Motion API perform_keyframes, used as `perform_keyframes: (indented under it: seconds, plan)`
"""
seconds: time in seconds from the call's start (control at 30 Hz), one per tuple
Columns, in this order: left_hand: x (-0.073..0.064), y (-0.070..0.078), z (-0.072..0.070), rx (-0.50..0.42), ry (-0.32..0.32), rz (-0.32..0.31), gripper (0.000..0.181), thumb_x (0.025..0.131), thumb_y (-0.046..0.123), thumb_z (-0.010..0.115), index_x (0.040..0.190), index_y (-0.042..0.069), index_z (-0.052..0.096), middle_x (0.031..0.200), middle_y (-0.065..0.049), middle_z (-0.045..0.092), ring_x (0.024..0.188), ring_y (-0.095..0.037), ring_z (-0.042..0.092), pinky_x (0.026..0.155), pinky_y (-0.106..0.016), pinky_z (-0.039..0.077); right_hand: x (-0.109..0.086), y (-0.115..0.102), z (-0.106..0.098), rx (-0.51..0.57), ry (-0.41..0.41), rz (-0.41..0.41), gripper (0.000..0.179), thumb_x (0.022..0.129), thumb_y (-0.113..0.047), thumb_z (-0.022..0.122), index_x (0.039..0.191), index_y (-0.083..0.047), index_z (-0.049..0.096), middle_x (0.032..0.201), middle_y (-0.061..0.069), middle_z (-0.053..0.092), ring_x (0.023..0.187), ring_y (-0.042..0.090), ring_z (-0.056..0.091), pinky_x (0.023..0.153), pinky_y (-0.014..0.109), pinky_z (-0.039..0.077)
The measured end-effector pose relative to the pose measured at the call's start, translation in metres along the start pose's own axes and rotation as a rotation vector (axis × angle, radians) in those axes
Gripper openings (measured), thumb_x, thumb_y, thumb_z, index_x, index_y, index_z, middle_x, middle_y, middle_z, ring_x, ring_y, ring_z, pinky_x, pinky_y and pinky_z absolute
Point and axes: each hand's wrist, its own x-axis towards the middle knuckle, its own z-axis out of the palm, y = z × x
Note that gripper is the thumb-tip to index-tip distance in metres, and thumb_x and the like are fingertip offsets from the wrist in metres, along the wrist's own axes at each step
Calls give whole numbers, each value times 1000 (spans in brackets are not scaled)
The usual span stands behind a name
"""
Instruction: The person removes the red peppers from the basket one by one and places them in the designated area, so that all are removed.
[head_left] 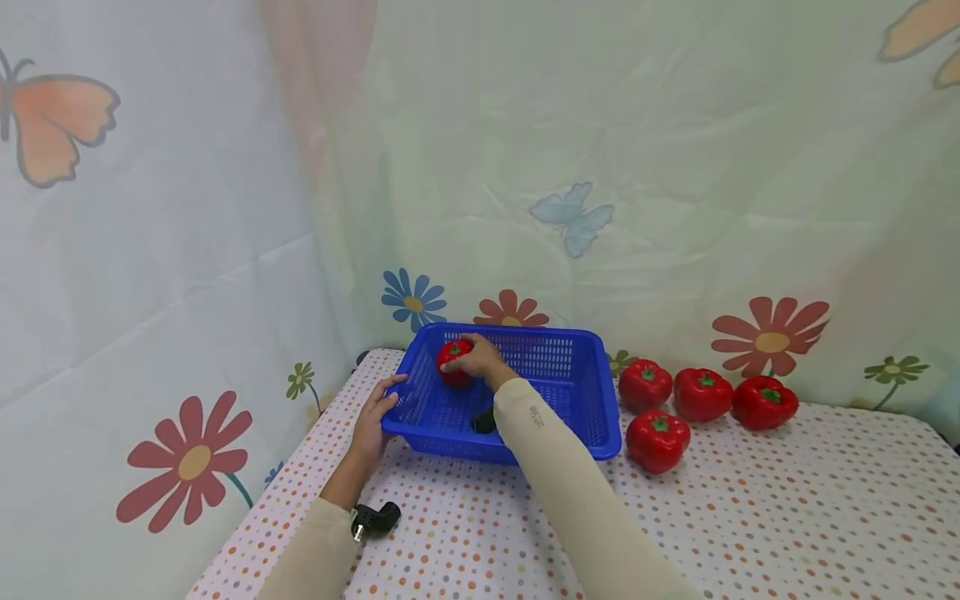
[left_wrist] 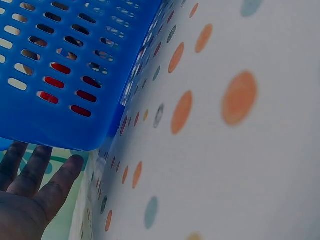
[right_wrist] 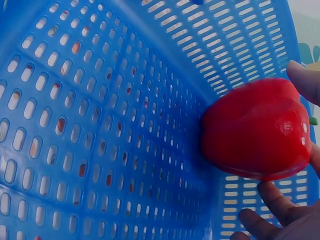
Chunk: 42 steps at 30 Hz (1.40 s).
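Observation:
In the head view my right hand [head_left: 480,358] reaches into the blue plastic basket [head_left: 465,447] and holds a red bell pepper [head_left: 453,379] near its left end. The right wrist view shows this bell pepper [right_wrist: 257,130] lying sideways by the slotted wall, green stem toward the palm, with thumb and fingers on opposite sides of it. My left hand [head_left: 370,425] is at the basket's left rim. In the left wrist view its fingers [left_wrist: 57,187] extend fairly straight, tips right at the rim, and red shows through the slots of the basket [left_wrist: 55,120].
Several more red bell peppers [head_left: 702,395] stand on the dotted tablecloth [head_left: 750,517], just right of the basket. A curtain [head_left: 675,167] with printed flowers and butterflies hangs behind the table and along its left side.

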Motion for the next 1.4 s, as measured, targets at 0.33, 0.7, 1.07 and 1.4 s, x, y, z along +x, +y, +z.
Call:
perform_keyframes:
  seconds: [0.33,0.7,1.07,1.4]
  plan:
    - [4,4,2,-18,-5,-6,44,104,27,39,146,15,40,160,-10,29,141,-41,36,108,-60,37,-4,-6,-4,-138,101,24,73,82,-24,79,145,-14,42,144,20,48,129,42,49,105,56,43]
    - [5,3,3,-29,5,-17,44,103,28,40,145,16,42,159,-10,31,139,-40,39,104,-54,41,-1,-7,-8,-137,91,6,69,83,-26,77,137,-5,40,137,22,48,127,39,49,103,52,46]
    - [3,1,7,-34,4,-26,43,104,26,39,145,16,42,156,-11,33,134,-39,43,100,-48,45,-2,-4,-19,68,116,-22,62,81,-22,77,132,-15,42,144,22,30,132,44,39,96,55,50]
    - [4,1,3,-34,15,-18,43,103,26,39,145,16,43,155,-12,35,132,-40,44,95,-44,47,-31,-19,-47,251,20,-148,67,84,-16,74,139,-13,37,148,18,38,133,41,44,92,54,53]
